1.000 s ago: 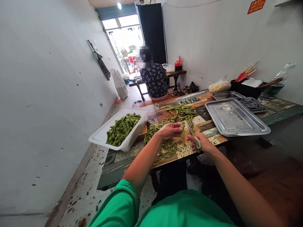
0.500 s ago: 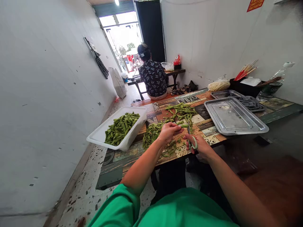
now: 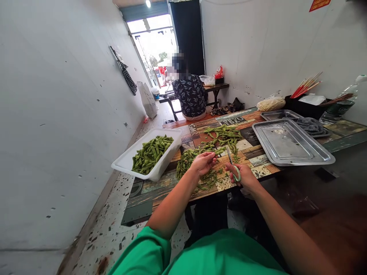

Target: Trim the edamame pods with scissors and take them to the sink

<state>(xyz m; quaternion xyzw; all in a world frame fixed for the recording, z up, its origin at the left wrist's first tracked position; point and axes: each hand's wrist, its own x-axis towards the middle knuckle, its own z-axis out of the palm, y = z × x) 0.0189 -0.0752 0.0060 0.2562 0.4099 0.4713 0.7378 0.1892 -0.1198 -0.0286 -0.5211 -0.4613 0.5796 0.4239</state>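
Bean pod [image 3: 220,150] pinched in left hand [image 3: 203,163] fingers, held over patterned surface [image 3: 258,160] just beside scissors [image 3: 233,168]. Right hand [image 3: 243,176] fingers closed through green scissor handles, blades pointing up toward pod. Loose pods [image 3: 223,134] heaped beyond hands; trimmed scraps [image 3: 208,179] below them. White tub [image 3: 122,164] of pods at left edge. Steel tray [image 3: 289,143] at right. Seated person [image 3: 190,97] farther back.
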